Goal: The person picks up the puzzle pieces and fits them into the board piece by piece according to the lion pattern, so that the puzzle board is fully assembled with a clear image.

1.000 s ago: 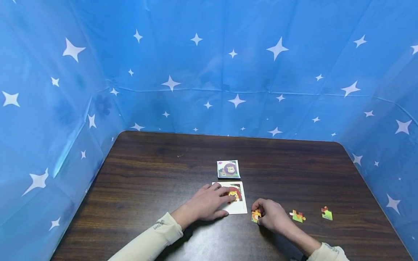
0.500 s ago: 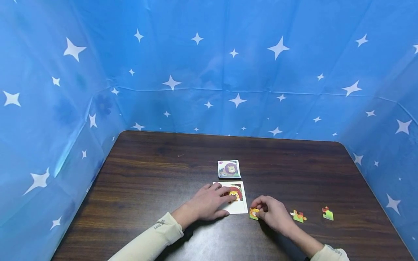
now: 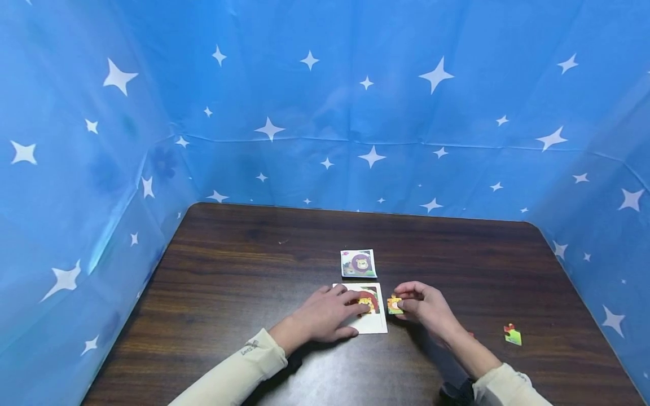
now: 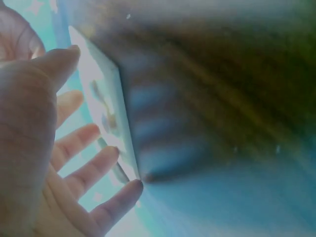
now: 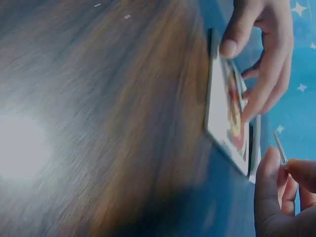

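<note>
In the head view my left hand (image 3: pixel 325 314) lies with spread fingers over a white square puzzle tray (image 3: pixel 374 325). Its fingertips rest on a fitted section of lion puzzle (image 3: pixel 373 297) in the tray's upper part. The left wrist view shows these fingers (image 4: pixel 94 168) extended along the tray's edge. Just right of the tray, my right hand (image 3: pixel 430 313) pinches a yellow-orange puzzle piece (image 3: pixel 393 305) between thumb and fingers. The right wrist view has this piece (image 5: pixel 280 146) edge-on, as a thin sliver above the thumb tip.
A small card with a lion picture (image 3: pixel 358 264) lies just behind the tray. Farther right is a loose red and green puzzle piece (image 3: pixel 513 335). Another piece is mostly hidden behind the right wrist. The brown wooden table (image 3: pixel 244 248) meets a blue star-printed curtain (image 3: pixel 315 101).
My right hand has lifted the puzzle piece off the table and moved it forward, to beside the tray's right edge. My left hand has stayed on the tray.
</note>
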`<state>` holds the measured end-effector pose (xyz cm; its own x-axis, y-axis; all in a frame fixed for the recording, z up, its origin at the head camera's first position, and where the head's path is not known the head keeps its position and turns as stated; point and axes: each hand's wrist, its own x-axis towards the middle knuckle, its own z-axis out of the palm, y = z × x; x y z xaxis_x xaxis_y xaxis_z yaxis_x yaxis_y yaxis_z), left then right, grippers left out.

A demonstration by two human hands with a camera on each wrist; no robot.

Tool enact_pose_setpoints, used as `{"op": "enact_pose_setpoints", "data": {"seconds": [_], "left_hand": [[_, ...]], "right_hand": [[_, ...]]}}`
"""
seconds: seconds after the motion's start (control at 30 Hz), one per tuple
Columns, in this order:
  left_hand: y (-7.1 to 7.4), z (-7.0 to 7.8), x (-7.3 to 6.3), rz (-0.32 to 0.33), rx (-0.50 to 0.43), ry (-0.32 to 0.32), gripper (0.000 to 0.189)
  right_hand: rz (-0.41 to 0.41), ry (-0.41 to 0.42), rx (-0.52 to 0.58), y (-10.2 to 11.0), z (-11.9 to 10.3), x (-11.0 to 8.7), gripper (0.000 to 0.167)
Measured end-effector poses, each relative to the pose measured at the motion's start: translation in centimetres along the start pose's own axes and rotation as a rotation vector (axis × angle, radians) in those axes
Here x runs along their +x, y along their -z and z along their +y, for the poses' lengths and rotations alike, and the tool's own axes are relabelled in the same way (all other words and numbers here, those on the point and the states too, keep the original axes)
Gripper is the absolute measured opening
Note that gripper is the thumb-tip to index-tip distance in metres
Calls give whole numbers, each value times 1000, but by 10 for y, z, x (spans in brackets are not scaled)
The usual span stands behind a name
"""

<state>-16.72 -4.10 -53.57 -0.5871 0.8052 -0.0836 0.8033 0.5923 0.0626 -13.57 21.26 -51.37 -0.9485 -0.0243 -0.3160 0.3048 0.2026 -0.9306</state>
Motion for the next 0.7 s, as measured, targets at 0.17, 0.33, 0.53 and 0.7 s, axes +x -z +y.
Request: {"op": "enact_pose_setpoints", "data": {"seconds": [0.17, 0.33, 0.53, 0.7], "left_hand": [[6, -4, -4, 8, -11, 20, 55], [5, -12, -13, -2, -2, 55, 59], [0, -15, -20, -18, -3, 76, 61], [1, -15, -22, -17, 22, 88, 63]], "right_hand": [[-6, -2, 46, -14, -6, 6, 28], [5, -32, 71, -22, -9, 10, 27], [-2, -62, 115, -30, -12, 14, 26], [-22, -54, 130, -40, -13, 16, 26]]}}
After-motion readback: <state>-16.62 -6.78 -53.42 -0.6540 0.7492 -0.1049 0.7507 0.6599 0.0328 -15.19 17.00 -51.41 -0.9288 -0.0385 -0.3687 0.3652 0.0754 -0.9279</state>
